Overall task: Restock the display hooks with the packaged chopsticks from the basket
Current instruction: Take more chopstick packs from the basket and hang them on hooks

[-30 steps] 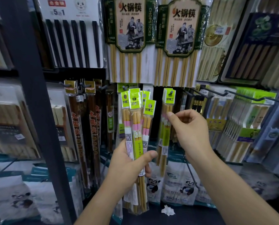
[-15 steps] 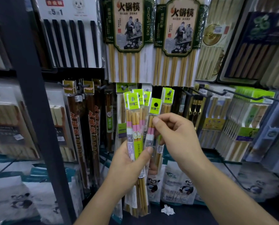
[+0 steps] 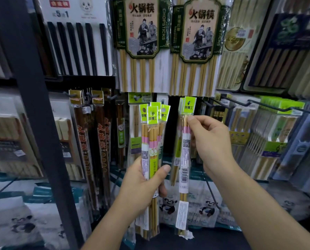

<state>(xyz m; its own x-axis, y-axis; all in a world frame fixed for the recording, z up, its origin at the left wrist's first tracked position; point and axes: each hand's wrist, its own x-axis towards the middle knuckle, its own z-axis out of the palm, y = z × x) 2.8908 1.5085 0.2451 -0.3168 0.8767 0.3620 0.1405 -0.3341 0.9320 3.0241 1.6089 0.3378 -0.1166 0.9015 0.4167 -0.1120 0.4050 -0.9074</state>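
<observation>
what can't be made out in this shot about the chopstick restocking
Head view:
1. The basket: outside the frame.
2. The hook for the single pack pinched by the right hand: its green header covers it, so hung or not is unclear.
3. Number of packs in the bundle gripped by the left hand: they overlap.
4. Print on its label: too small.

Black chopsticks (image 3: pixel 78 49) hang at the top left. Two big packs with green labels (image 3: pixel 141 42) hang beside them. A dark post (image 3: pixel 33 109) stands on the left, with brown chopsticks (image 3: pixel 86 145) next to it. Panda bags (image 3: pixel 205 208) sit low down, near a white paper scrap (image 3: pixel 188 235).
</observation>
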